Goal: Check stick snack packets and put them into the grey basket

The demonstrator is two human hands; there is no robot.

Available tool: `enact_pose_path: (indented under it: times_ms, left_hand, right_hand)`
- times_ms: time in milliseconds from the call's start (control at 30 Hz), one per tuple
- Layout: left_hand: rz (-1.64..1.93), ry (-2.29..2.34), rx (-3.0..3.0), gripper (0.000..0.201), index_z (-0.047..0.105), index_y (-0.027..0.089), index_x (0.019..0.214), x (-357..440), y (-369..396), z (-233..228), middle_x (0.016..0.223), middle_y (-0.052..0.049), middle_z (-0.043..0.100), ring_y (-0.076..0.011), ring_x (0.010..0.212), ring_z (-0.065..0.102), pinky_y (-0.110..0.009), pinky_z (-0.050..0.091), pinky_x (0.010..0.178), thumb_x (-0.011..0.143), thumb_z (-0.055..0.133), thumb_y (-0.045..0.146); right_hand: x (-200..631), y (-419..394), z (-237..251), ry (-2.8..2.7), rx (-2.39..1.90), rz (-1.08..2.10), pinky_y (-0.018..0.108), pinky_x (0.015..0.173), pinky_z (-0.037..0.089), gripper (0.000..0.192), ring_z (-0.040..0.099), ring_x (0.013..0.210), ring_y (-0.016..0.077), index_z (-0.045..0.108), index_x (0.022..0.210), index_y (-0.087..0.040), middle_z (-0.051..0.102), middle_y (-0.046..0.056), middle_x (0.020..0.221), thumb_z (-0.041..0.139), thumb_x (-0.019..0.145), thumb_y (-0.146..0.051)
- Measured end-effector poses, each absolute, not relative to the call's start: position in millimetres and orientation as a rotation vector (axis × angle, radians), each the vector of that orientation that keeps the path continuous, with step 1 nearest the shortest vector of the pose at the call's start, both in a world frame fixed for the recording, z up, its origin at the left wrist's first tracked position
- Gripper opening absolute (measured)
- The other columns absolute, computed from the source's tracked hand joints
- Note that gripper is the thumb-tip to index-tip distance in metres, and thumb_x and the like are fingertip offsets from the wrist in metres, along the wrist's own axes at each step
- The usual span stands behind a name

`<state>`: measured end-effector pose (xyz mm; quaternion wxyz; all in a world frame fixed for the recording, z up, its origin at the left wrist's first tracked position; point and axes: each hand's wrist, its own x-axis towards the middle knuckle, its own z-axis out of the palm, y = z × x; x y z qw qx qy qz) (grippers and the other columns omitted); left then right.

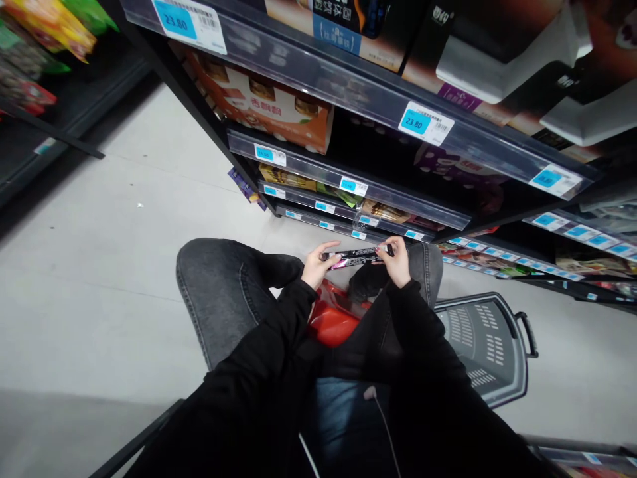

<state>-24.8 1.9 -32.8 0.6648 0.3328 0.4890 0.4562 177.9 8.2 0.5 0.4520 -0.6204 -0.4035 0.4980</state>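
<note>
Crouched in a shop aisle, knees up in grey jeans. Both my hands are on one long, narrow black packet with pink print [357,255], held level just above my knees, in front of the lowest shelves.

Left hand [316,265]: grip closed on the packet's left end, thumb on top, fingers curled under. Right hand [397,261]: grip closed on the right end, fingertips pinching the edge. Black sleeves on both arms. Packet text too small to read.

Under my forearms, between my legs, a red glossy bag [332,320]; most of it is hidden by my arms. Just right of my right knee, a grey plastic shopping basket with slotted walls and a black handle [490,345] sits on the pale grey floor [99,265].

Ahead, a dark shelving unit [348,86] with clear price rails and blue-and-white price tags; two read 23.80. An orange-and-white carton of boxed drinks [269,106] sits on the second shelf from the top, smaller packets on the low shelves. Top left, another rack with colourful snack bags [44,26], well apart from me.
</note>
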Motion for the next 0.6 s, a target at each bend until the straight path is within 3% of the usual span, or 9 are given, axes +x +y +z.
enact_pose_path:
  times_ms: [167, 367, 467, 600]
  left_hand:
    - [0.571, 0.844, 0.774, 0.045, 0.064, 0.012, 0.095, -29.4, 2.1, -28.2, 0.07, -0.002, 0.065, -0.0122, 0.062, 0.059, -0.022, 0.044, 0.06, 0.052, 0.074, 0.019]
    - [0.388, 0.829, 0.896, 0.029, 0.065, 0.009, 0.076, -15.5, -5.4, -20.2, 0.059, 0.0, 0.062, -0.0098, 0.054, 0.053, -0.021, 0.038, 0.054, 0.057, 0.073, 0.03]
    - [0.442, 0.868, 0.901, 0.029, 0.063, 0.009, 0.068, -12.7, -5.7, -19.8, 0.052, 0.002, 0.058, -0.0084, 0.049, 0.05, -0.02, 0.036, 0.051, 0.058, 0.072, 0.035]
    - [0.48, 0.927, 0.925, 0.031, 0.063, 0.009, 0.066, -12.7, -5.7, -25.9, 0.054, 0.001, 0.06, -0.0096, 0.05, 0.051, -0.021, 0.037, 0.051, 0.055, 0.073, 0.037]
  right_hand:
    - [178.0, 5.1, 4.7, -1.163, -1.46, 1.388, 0.026, 0.043, 0.051, 0.046, 0.057, 0.06, 0.0131, 0.038, 0.098, -0.024, 0.057, -0.003, 0.077, 0.066, 0.061, -0.029]
    - [169.9, 1.6, -3.4, -1.273, -1.494, 1.579, 0.027, 0.04, 0.048, 0.052, 0.056, 0.049, 0.0128, 0.043, 0.106, -0.023, 0.059, -0.002, 0.075, 0.068, 0.06, -0.03]
    - [170.1, 4.5, -2.4, -1.323, -1.51, 1.487, 0.028, 0.047, 0.049, 0.041, 0.058, 0.057, 0.014, 0.051, 0.102, -0.02, 0.061, 0.001, 0.08, 0.063, 0.065, -0.035]
    - [172.2, 7.4, 0.2, -1.416, -1.421, 1.448, 0.03, 0.066, 0.049, 0.028, 0.06, 0.072, 0.0164, 0.062, 0.082, -0.017, 0.066, 0.004, 0.08, 0.06, 0.069, -0.042]
